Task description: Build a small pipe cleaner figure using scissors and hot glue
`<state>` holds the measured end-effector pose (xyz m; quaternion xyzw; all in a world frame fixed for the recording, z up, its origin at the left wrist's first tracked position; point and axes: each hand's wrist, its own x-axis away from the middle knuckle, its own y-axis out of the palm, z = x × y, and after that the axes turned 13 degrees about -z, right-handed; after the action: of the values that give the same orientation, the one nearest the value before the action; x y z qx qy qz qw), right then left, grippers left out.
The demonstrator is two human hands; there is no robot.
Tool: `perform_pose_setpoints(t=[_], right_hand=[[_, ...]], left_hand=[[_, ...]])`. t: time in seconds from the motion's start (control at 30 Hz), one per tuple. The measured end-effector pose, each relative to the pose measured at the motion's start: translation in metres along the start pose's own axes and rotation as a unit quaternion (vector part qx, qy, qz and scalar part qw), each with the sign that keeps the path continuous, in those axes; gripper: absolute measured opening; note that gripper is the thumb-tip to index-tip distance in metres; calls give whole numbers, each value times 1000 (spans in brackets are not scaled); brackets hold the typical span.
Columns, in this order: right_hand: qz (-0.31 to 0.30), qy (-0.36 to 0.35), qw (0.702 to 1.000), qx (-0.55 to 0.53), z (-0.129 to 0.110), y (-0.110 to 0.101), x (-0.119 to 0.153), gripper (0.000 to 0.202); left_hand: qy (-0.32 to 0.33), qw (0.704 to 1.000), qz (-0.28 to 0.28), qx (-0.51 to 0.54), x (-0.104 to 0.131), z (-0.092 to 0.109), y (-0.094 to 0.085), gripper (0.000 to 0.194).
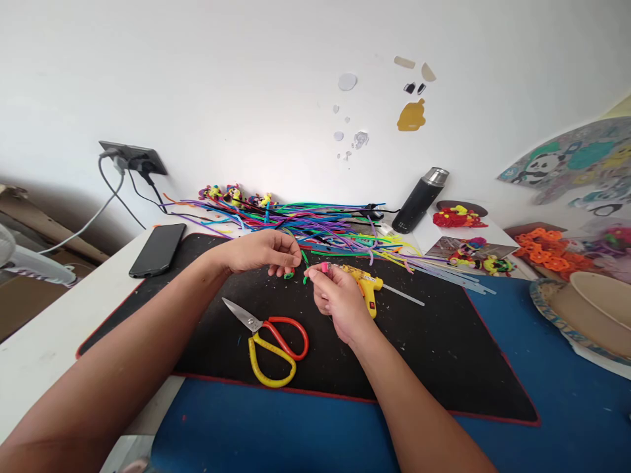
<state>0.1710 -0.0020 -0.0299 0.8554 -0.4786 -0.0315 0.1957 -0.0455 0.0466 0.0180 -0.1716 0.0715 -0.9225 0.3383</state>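
Observation:
Above the black mat, my left hand is closed in a pinch at a short green pipe cleaner. My right hand pinches its lower end between thumb and forefinger, and a small pink piece shows at those fingertips. Another bit of green peeks out below my left fingers; whether it is the same piece I cannot tell. Just behind my right hand lies a yellow hot glue gun with a clear glue stick in its back. Scissors with red and yellow handles rest partly spread on the mat, below both hands.
Colourful pipe cleaners are heaped along the wall. A phone lies at left, near a wall socket with cables. A black flask, orange pipe-cleaner pieces and a round basket are at right.

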Motion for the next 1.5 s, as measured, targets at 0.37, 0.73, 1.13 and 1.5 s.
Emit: perform_pose_setpoints(t=[0.37, 0.73, 1.13, 1.5], right_hand=[[0, -4, 1000, -3, 1, -1, -1, 32], [1, -2, 1000, -1, 1, -1, 0, 35], [-10, -15, 1000, 0, -1, 1, 0, 35], [-88, -31, 992, 80, 10, 7, 3, 22]], left_hand=[[1, 1000, -10, 7, 1, 1, -1, 24], [-91, 988, -13, -128, 7, -18, -22, 20], [-49, 978, 75, -186, -19, -1, 0, 24], [-39, 956, 85, -278, -103, -4, -8, 27]])
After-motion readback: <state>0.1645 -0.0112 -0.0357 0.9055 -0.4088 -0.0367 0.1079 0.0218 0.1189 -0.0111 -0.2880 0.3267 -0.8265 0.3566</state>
